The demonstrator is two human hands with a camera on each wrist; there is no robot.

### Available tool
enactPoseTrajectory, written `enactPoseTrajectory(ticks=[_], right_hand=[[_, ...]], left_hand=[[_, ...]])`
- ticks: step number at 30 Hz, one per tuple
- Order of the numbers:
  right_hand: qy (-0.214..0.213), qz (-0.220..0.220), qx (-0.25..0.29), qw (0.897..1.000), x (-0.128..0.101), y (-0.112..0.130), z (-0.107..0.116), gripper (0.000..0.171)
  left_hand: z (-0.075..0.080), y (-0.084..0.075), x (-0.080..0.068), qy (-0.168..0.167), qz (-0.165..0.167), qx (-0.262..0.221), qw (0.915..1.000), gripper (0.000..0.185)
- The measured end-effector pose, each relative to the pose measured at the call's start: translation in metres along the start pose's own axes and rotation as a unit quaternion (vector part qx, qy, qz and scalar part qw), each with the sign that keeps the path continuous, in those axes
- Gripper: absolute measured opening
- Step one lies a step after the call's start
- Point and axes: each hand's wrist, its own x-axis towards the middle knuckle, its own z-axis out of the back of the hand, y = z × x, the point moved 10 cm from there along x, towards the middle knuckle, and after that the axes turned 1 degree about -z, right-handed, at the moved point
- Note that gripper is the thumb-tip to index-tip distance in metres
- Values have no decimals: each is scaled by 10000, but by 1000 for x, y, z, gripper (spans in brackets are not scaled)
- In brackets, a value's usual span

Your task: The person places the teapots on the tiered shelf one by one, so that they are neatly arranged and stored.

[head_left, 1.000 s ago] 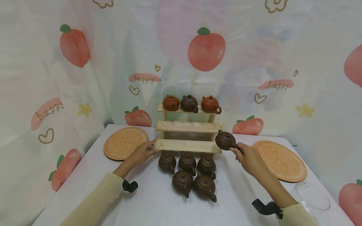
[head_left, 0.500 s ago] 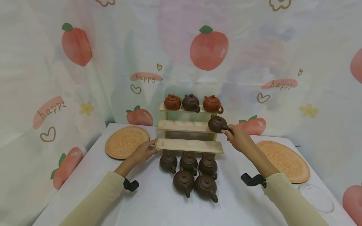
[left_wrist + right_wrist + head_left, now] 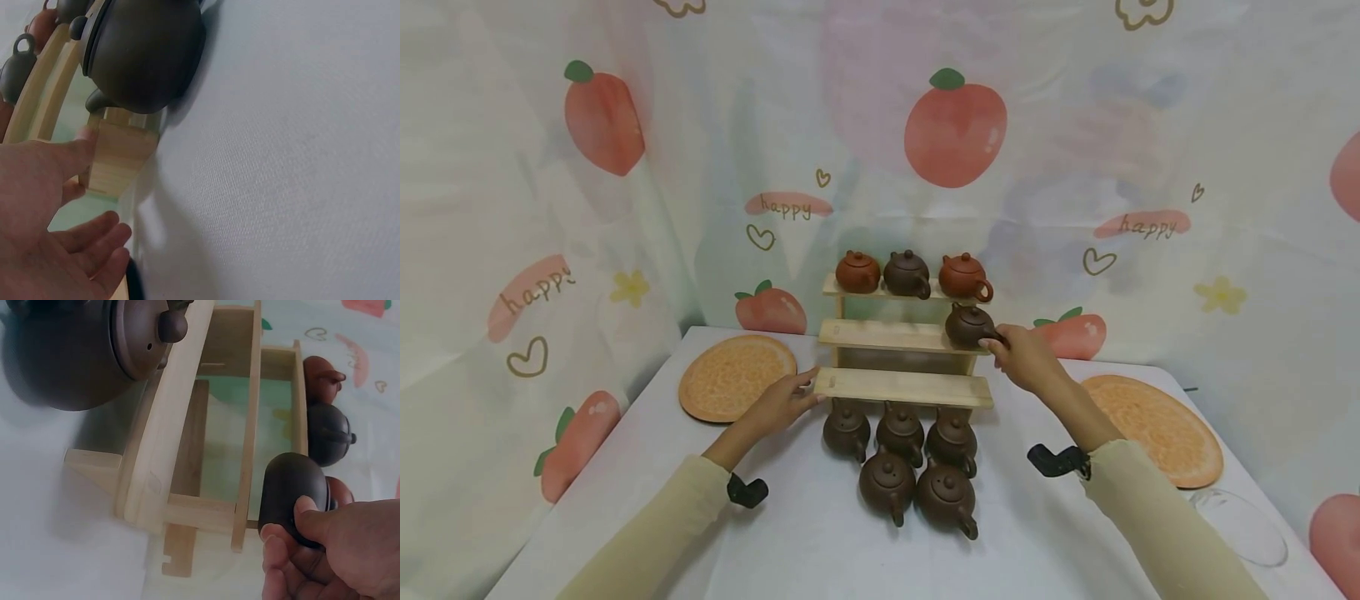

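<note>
My right hand (image 3: 1026,358) pinches the handle of a dark brown teapot (image 3: 967,327), which is upright at the right end of the middle tier of a wooden display rack (image 3: 887,336). In the right wrist view the thumb and fingers close on this teapot (image 3: 290,487), its base right at the tier's edge. At the rack's lower left end, my left hand (image 3: 781,404) holds the bottom shelf (image 3: 902,386) between thumb and index finger. The left wrist view has its other fingers (image 3: 100,250) spread loosely off the wood.
Three teapots, two reddish and one dark (image 3: 906,273), line the top tier. Several dark brown teapots (image 3: 886,482) stand in front of the rack on the white table. Round orange mats (image 3: 737,377) lie at both sides, with a clear disc (image 3: 1240,527) at the right front.
My right hand has carried the teapot up and left from beside the bottom shelf onto the middle tier's right end. The left hand has stayed at the rack.
</note>
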Motion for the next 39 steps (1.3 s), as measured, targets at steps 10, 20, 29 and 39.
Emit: enactPoseTrajectory(ticks=[10, 20, 29, 39], right_hand=[[86, 41, -61, 9999, 3, 1, -3, 27], [205, -117, 17, 9997, 4, -6, -6, 28], [270, -344, 138, 9989, -3, -14, -11, 34], [1082, -525, 192, 9926, -55, -15, -47, 39]], left_hand=[[-1, 2, 2, -45, -2, 6, 10000, 67], [-3, 2, 3, -43, 95, -46, 9999, 68], [0, -2, 0, -81, 3, -2, 10000, 67], [0, -1, -1, -76, 35, -5, 10000, 66]])
